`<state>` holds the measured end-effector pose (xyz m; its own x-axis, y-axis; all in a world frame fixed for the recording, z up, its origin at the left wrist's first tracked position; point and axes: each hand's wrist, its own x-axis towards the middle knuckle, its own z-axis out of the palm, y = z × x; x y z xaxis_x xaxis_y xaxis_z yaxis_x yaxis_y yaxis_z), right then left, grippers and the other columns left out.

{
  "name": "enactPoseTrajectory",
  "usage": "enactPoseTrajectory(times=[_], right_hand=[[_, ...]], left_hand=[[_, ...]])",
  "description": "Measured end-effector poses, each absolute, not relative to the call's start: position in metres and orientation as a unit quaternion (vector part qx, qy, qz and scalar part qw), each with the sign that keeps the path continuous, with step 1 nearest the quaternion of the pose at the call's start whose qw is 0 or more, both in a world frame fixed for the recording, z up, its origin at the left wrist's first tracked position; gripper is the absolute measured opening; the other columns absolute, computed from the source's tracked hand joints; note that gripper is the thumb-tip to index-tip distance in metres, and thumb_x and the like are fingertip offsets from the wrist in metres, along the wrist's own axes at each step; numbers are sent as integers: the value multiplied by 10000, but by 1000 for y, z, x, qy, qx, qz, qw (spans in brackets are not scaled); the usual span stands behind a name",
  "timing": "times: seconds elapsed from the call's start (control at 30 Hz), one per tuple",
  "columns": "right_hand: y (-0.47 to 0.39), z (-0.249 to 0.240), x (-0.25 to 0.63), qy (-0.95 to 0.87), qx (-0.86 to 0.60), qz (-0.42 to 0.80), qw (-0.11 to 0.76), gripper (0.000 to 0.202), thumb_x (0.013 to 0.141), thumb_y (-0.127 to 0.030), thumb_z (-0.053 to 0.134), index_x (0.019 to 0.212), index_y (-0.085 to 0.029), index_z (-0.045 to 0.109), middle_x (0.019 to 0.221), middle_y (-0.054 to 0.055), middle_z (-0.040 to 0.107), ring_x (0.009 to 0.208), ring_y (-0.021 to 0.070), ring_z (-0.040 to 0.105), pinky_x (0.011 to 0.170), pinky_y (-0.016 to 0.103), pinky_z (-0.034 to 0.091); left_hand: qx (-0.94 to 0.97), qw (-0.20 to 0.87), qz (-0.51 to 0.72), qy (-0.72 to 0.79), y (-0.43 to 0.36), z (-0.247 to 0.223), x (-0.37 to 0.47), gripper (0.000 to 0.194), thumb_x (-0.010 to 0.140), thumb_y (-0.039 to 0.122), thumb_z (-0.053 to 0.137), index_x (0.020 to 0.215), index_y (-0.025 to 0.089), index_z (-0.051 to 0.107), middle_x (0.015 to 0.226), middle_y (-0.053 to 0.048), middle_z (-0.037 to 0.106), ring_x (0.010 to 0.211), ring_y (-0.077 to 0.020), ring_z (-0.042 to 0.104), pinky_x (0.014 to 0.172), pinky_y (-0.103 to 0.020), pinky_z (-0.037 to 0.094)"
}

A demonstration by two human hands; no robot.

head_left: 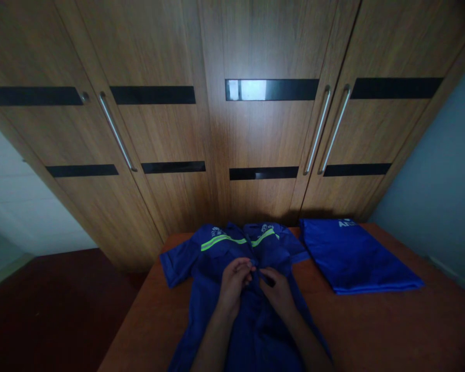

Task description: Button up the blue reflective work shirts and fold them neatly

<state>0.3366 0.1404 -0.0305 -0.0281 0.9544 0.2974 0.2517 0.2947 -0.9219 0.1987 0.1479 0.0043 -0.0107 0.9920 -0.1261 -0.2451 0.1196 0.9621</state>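
Observation:
A dark blue short-sleeved work garment (209, 289) lies spread front side up, with a yellow-green and grey reflective stripe across its chest and pale print above it. Over its middle, my left hand (235, 279) pinches the cloth at the front opening. Close beside it, my right hand (275, 289) also has its fingertips closed on the opening's edge. The exact bit of cloth or fastener between the fingers is too small to make out. Both forearms cover part of the lower garment.
The garment rests on a reddish-brown wooden table (139, 330). To the right lies a folded bright blue cloth item (356, 258) with white lettering. Behind the table stands a wooden wardrobe (256, 134) with black strips and metal handles. A pale wall (437, 181) rises at right.

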Motion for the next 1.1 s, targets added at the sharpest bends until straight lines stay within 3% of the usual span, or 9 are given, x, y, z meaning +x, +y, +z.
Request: enactPoseTrajectory(times=[0.13, 0.27, 0.37, 0.47, 0.6, 0.87, 1.1], right_hand=[[141, -34, 336, -647, -486, 343, 477, 234, 744, -190, 534, 852, -213, 741, 775, 34, 683, 729, 185, 608, 679, 272, 460], [141, -34, 336, -617, -495, 368, 488, 224, 711, -188, 558, 836, -207, 743, 772, 37, 695, 741, 200, 616, 694, 285, 467], [141, -32, 339, -563, -512, 395, 515, 205, 736, -302, 609, 852, -196, 741, 835, 60, 723, 805, 235, 641, 741, 320, 484], [142, -29, 343, -526, -533, 398, 529, 307, 776, -439, 593, 871, -181, 730, 871, 76, 732, 812, 251, 657, 738, 337, 499], [142, -27, 347, -493, -540, 414, 542, 379, 756, -518, 609, 873, -179, 729, 874, 68, 736, 807, 250, 664, 719, 326, 512], [141, -34, 341, -523, -551, 358, 543, 335, 763, -448, 595, 924, -186, 726, 953, 93, 727, 915, 270, 652, 865, 395, 487], [137, -29, 339, -527, -525, 380, 549, 350, 732, -440, 655, 959, -182, 723, 970, 98, 724, 927, 277, 647, 845, 400, 503]], left_hand=[[338, 631, 520, 466, 144, 7, 201, 277, 670, 318, 718, 858, 145, 612, 768, -63, 714, 480, -58, 516, 442, -155, 325], [352, 603, 527, 485, 142, 7, 206, 288, 655, 329, 721, 837, 145, 595, 778, -73, 720, 472, -78, 550, 408, -165, 324], [391, 579, 522, 489, 143, 5, 209, 275, 674, 349, 687, 833, 153, 577, 760, -59, 713, 480, -97, 579, 405, -173, 341], [438, 539, 513, 504, 144, 0, 211, 226, 704, 345, 630, 827, 168, 566, 730, -31, 700, 473, -105, 585, 400, -175, 344], [506, 470, 504, 519, 144, -5, 213, 139, 743, 314, 556, 805, 192, 581, 703, -4, 679, 533, -129, 612, 449, -199, 410], [600, 367, 469, 534, 144, -8, 209, 122, 787, 220, 524, 845, 202, 630, 751, -9, 697, 656, -152, 647, 617, -238, 477], [649, 309, 437, 541, 141, 0, 208, 174, 815, 196, 512, 877, 216, 674, 798, -13, 720, 729, -165, 661, 686, -250, 469]])
